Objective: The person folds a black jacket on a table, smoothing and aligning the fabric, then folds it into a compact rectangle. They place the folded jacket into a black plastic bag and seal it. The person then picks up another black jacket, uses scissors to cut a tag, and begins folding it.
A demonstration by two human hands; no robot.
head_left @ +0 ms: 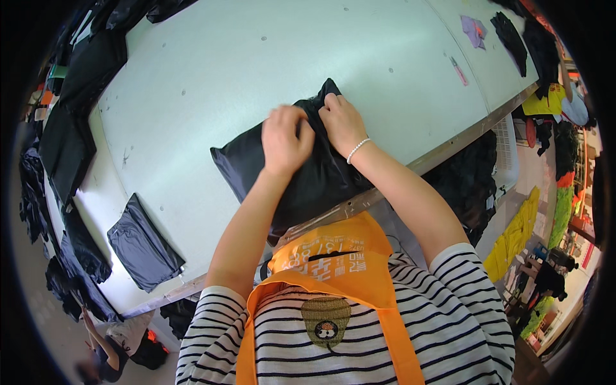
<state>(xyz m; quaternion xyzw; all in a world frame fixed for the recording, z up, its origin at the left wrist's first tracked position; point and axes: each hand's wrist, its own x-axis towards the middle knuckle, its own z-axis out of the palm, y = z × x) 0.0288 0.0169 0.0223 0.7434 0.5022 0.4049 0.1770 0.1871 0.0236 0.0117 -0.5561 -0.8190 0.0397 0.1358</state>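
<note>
In front of me a shiny black folded piece lies flat at the near edge of the table; whether it is cloth or plastic film I cannot tell. My right hand, with a beaded bracelet at the wrist, pinches its raised far edge near the pointed corner. Over the middle of the same piece is my left hand, its fingers bent and slightly blurred, the fingertips hard to make out.
The pale table carries a folded black piece at near left and dark folded stacks along its left side. Far right are a small pink-handled tool, a lilac cloth and a black piece. People are beyond both sides.
</note>
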